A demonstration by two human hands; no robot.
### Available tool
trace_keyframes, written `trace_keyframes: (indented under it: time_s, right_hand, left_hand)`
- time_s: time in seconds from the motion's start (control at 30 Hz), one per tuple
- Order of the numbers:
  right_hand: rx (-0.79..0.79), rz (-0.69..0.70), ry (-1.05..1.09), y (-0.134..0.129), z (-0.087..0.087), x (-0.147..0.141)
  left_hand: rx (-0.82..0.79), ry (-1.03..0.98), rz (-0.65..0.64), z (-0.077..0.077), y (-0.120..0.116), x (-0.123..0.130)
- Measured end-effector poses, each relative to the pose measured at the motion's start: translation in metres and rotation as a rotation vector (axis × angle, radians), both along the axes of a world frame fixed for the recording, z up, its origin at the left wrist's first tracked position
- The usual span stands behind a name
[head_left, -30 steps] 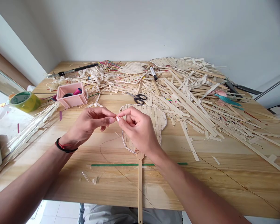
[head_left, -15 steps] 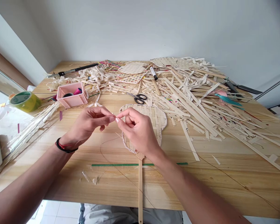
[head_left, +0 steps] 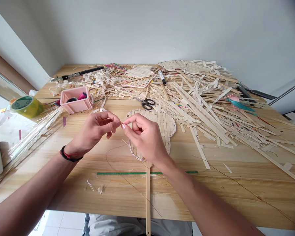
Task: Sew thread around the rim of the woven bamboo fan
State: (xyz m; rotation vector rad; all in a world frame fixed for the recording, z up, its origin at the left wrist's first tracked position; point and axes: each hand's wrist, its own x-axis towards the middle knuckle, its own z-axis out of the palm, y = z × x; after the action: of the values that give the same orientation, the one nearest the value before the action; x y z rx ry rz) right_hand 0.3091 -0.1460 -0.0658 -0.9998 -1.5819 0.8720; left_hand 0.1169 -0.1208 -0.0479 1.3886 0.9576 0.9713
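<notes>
Fine strand [head_left: 119, 122], barely visible, pinched by left hand [head_left: 93, 129]; right hand [head_left: 145, 136] closed beside it.

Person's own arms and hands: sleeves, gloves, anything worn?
No sleeves or gloves in view: both forearms are bare, and so are the left hand and right hand. The left wrist wears a black band with some red on it. The right wrist shows nothing worn.
</notes>
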Motion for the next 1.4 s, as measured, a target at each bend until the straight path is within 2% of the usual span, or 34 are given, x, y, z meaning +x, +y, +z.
trace_keyframes:
  time_s: [0.7, 0.97, 1.2, 1.4]
  right_hand:
    - [0.109, -0.044, -0.052, -0.0013, -0.0017, -0.0007]
    - [0.125, -0.066, -0.068, -0.0013, -0.0011, 0.0005]
    - [0.307, -0.076, -0.127, -0.0019, -0.0043, -0.0023]
    - [0.489, -0.105, -0.306, -0.0003, -0.0098, -0.0008]
  left_hand:
    - [0.045, 0.036, -0.004, -0.0014, -0.0011, -0.0025]
    - [0.028, 0.025, 0.02, 0.0031, -0.003, -0.0023]
    - [-0.062, -0.038, 0.06, 0.0077, -0.0036, 0.0008]
    - [-0.069, -0.022, 0.008, 0.0065, -0.0007, -0.0012]
